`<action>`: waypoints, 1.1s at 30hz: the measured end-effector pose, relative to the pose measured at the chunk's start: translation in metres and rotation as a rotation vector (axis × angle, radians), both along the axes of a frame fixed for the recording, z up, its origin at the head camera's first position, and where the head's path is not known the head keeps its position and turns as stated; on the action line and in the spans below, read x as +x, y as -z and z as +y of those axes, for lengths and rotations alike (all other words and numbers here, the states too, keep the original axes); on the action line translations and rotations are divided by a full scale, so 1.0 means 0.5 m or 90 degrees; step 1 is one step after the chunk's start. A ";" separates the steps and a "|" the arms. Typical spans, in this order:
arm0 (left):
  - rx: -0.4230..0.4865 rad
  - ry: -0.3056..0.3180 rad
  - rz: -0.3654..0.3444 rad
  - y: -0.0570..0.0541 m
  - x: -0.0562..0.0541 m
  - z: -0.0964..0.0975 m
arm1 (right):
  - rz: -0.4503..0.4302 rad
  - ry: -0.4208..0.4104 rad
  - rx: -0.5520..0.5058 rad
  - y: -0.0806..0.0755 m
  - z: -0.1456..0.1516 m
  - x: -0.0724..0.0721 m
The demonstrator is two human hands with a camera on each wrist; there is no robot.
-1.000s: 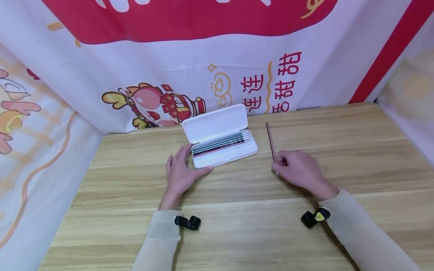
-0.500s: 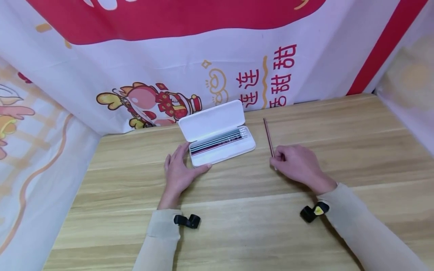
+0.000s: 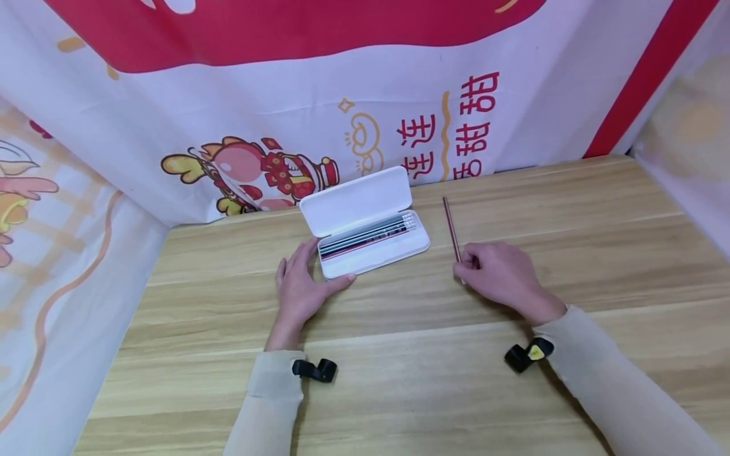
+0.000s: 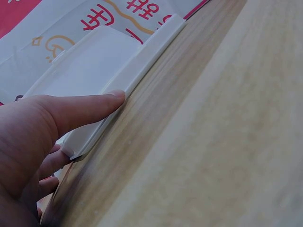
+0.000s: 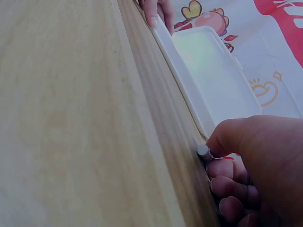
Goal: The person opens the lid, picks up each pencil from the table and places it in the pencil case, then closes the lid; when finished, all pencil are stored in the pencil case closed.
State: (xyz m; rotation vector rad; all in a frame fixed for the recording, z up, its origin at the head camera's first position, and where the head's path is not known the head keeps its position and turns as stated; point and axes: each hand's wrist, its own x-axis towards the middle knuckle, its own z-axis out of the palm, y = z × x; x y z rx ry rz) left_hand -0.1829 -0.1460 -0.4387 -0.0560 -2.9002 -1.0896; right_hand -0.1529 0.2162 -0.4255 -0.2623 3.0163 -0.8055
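A white pencil case (image 3: 373, 258) lies with its lid (image 3: 356, 199) raised at the back of the table. Inside it, several pencils (image 3: 365, 235) lie side by side, their white eraser ends to the right. My left hand (image 3: 301, 288) grips the case's left end, the thumb along the front wall and the fingers at the left side, as the left wrist view also shows. To the right of the case, my right hand (image 3: 502, 275) pinches a reddish-brown pencil (image 3: 452, 228) near its eraser end (image 5: 204, 151). This pencil points away toward the back of the table.
The wood-grain table (image 3: 410, 380) runs back to a white printed cloth (image 3: 256, 101) with red lettering and a cartoon figure (image 3: 251, 174). Another printed cloth (image 3: 74, 266) hangs along the left side. A black wrist camera (image 3: 316, 370) sits on the left sleeve.
The head view has shifted slightly, so everything appears a little higher and to the left. Both hands keep their hold, the left on the case, the right on the pencil.
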 end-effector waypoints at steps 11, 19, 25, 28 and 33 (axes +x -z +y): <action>0.004 -0.002 0.003 -0.001 0.001 -0.002 | -0.036 0.000 0.037 -0.012 -0.008 -0.001; 0.003 -0.006 -0.021 -0.001 0.002 -0.006 | -0.114 0.029 -0.003 -0.030 -0.012 -0.001; -0.002 -0.012 -0.025 -0.006 0.002 -0.011 | -0.085 0.015 -0.072 -0.048 -0.023 -0.012; 0.001 -0.013 -0.021 -0.005 0.001 -0.011 | -0.045 -0.032 -0.076 -0.061 -0.045 -0.025; 0.008 -0.012 -0.025 -0.003 0.004 -0.008 | 0.018 -0.112 -0.010 -0.079 -0.088 -0.056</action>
